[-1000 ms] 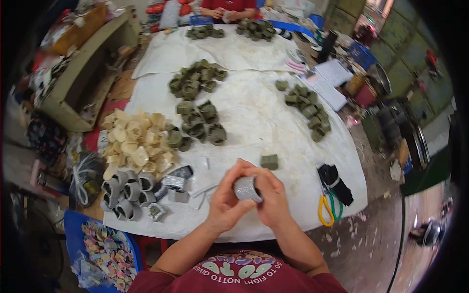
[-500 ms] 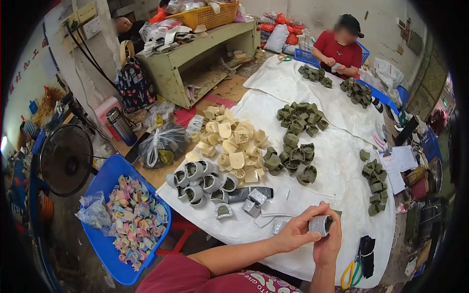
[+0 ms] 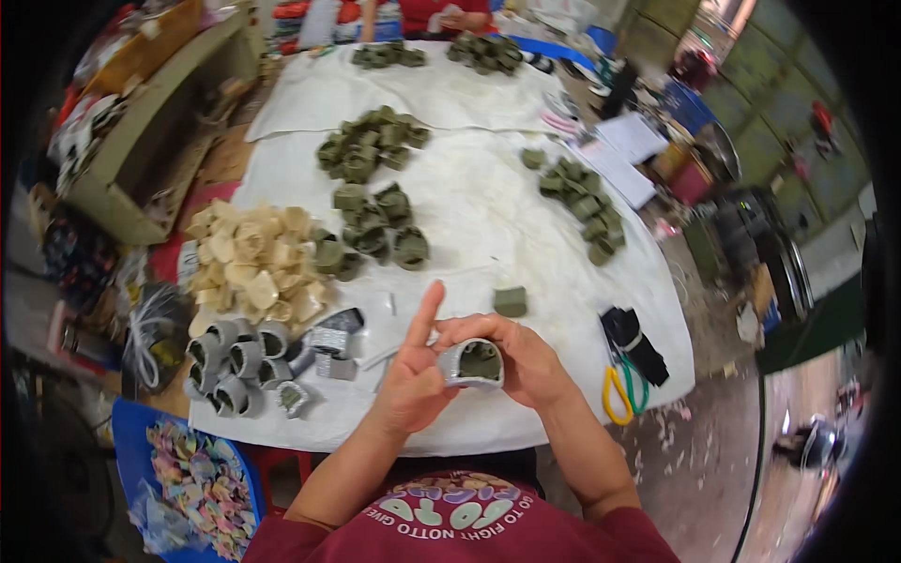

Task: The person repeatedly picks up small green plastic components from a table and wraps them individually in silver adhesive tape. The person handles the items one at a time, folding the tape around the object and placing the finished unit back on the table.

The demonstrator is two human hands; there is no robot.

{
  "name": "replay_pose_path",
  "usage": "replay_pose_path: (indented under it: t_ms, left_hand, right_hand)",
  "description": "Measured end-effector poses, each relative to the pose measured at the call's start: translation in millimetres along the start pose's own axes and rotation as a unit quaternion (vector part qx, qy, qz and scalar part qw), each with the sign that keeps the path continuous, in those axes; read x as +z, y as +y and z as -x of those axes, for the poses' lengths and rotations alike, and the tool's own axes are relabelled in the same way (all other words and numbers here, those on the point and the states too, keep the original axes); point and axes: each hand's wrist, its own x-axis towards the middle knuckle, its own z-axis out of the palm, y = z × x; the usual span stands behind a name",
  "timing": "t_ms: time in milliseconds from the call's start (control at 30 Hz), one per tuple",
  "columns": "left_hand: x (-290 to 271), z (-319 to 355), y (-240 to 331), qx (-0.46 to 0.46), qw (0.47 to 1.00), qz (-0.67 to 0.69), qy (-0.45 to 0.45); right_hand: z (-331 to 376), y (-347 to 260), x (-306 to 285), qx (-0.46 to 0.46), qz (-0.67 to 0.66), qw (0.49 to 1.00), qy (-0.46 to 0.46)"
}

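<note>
Between my two hands, a short hollow piece [image 3: 459, 368] has a silver glitter wrap outside and olive green inside, its opening facing me. My left hand [image 3: 409, 377] presses its side with the thumb, while the index finger points up and away. My right hand [image 3: 531, 364] curls around the other side and the top of the piece. Just beyond the right hand lies a loose olive green piece [image 3: 510, 301]. To the left stand several silver-wrapped pieces [image 3: 230, 361], and two silver blocks [image 3: 330, 342] rest near a dark flat strip.
Cream pieces [image 3: 251, 258] are heaped on the left of the white cloth [image 3: 469, 197]. Olive green piles [image 3: 371, 141] sit farther back and right. Scissors [image 3: 619, 389] lie by a black bundle. A blue basin [image 3: 127, 436] holds pastel pieces. Another person [image 3: 441, 14] sits across.
The view has swung right and down. My left index finger now stretches away from the silver-wrapped piece, and the piece's opening is turned more toward me.
</note>
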Motion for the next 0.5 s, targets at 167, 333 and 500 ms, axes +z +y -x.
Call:
replay_pose_path:
  t_ms: [167,333,500]
  left_hand:
    - [-3.6,-3.2,-1.1,-0.027,0.998,-0.043,-0.026]
    - [-5.4,0.5,-7.9,-0.039,0.997,-0.06,-0.016]
    - [0.7,-3.1,-4.9,-0.037,0.999,-0.024,0.001]
  right_hand:
    - [2.6,-7.6,5.9,-0.001,-0.009,1.0,0.015]
    - [-0.5,1.1,-3.7,0.04,-0.077,0.996,-0.003]
    - [9.6,-13.4,7.5,0.062,-0.015,0.998,0.023]
